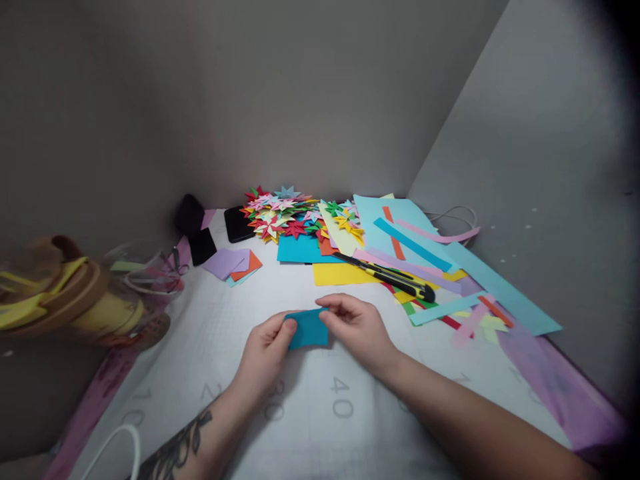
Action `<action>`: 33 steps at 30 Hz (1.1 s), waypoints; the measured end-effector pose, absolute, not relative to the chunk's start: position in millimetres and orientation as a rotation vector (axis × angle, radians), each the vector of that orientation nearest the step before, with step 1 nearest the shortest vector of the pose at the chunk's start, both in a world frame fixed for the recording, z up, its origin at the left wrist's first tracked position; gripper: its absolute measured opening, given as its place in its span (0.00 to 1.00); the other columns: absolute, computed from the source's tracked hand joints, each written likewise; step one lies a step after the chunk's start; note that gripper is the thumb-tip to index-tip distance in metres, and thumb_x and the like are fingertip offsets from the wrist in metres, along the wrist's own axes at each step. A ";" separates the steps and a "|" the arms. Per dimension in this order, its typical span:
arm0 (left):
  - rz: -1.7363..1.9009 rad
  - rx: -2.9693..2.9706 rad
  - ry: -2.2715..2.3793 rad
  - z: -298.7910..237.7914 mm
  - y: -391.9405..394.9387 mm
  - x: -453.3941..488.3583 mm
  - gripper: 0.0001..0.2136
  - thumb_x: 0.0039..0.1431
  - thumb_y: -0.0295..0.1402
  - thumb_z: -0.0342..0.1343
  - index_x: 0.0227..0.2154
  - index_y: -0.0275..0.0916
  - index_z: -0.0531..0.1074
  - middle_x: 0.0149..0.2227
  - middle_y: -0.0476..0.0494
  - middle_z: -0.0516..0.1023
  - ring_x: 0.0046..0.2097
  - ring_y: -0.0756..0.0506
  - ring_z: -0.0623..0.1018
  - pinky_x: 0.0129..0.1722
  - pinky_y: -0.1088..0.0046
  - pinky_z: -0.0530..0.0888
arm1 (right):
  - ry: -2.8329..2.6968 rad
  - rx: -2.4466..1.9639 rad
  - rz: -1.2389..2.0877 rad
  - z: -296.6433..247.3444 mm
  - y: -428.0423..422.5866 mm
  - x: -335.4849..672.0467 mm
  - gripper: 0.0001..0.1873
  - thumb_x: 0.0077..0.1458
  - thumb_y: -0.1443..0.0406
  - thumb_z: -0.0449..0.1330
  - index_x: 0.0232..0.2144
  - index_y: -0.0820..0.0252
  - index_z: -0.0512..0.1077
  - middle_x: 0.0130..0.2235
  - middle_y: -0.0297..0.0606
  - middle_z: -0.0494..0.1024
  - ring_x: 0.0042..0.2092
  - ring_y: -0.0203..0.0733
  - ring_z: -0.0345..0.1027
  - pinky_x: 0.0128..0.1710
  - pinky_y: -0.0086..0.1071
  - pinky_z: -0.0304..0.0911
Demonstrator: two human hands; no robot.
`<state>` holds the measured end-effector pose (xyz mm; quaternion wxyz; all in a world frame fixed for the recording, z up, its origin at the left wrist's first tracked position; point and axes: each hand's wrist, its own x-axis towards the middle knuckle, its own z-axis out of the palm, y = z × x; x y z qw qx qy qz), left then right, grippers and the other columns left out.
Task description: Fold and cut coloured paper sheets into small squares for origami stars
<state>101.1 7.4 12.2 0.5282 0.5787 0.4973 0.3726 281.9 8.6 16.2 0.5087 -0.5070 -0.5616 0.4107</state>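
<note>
Both my hands hold a small teal paper piece (pixel 309 329) just above the white cutting mat (pixel 320 407). My left hand (pixel 263 347) pinches its left edge with thumb and fingers. My right hand (pixel 356 327) grips its upper right corner, fingers curled over the top. The paper looks folded and roughly rectangular. A yellow and black utility knife (pixel 387 275) lies on coloured sheets just behind my right hand.
A heap of folded paper stars (pixel 295 217) sits at the back. Blue, yellow and lilac sheets and strips (pixel 440 267) spread to the right. A black phone (pixel 237 223), small purple squares (pixel 225 262) and a clear bag (pixel 145 287) lie left. Grey walls enclose the corner.
</note>
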 end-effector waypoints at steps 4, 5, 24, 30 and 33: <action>0.830 1.400 1.214 11.3 9.3 101.6 0.15 0.59 0.43 0.50 0.34 0.36 0.75 0.30 0.47 0.76 0.34 0.46 0.72 0.35 0.74 0.68 | -1.223 -1.225 1.088 16.9 11.3 283.4 0.09 0.47 0.64 0.62 0.34 0.59 0.75 0.24 0.29 0.70 0.26 0.33 0.64 0.26 0.27 0.61; 0.810 1.413 1.219 11.1 9.9 101.4 0.14 0.59 0.42 0.51 0.34 0.36 0.75 0.31 0.47 0.76 0.34 0.46 0.72 0.35 0.73 0.68 | -1.197 -1.225 1.101 17.4 12.2 284.1 0.09 0.47 0.64 0.62 0.34 0.59 0.75 0.24 0.29 0.69 0.25 0.32 0.63 0.26 0.27 0.60; 0.874 1.230 1.233 18.8 9.8 104.9 0.10 0.49 0.35 0.58 0.33 0.36 0.73 0.29 0.45 0.79 0.32 0.47 0.76 0.34 0.73 0.70 | -1.237 -1.245 1.300 14.8 16.2 282.9 0.19 0.44 0.65 0.60 0.43 0.59 0.70 0.22 0.24 0.62 0.24 0.31 0.58 0.24 0.27 0.55; 0.895 1.209 1.230 19.3 10.5 104.5 0.11 0.48 0.37 0.58 0.34 0.36 0.73 0.29 0.46 0.79 0.31 0.47 0.76 0.33 0.73 0.70 | -1.253 -1.257 1.288 13.5 14.6 281.7 0.22 0.44 0.67 0.58 0.45 0.60 0.69 0.22 0.23 0.63 0.25 0.32 0.58 0.25 0.27 0.55; 0.911 1.196 1.237 17.7 11.5 103.5 0.12 0.47 0.37 0.59 0.34 0.36 0.73 0.28 0.47 0.79 0.30 0.48 0.76 0.33 0.73 0.70 | -1.338 -1.285 1.292 10.4 14.5 281.4 0.21 0.43 0.69 0.58 0.43 0.60 0.70 0.22 0.24 0.64 0.25 0.33 0.59 0.26 0.27 0.56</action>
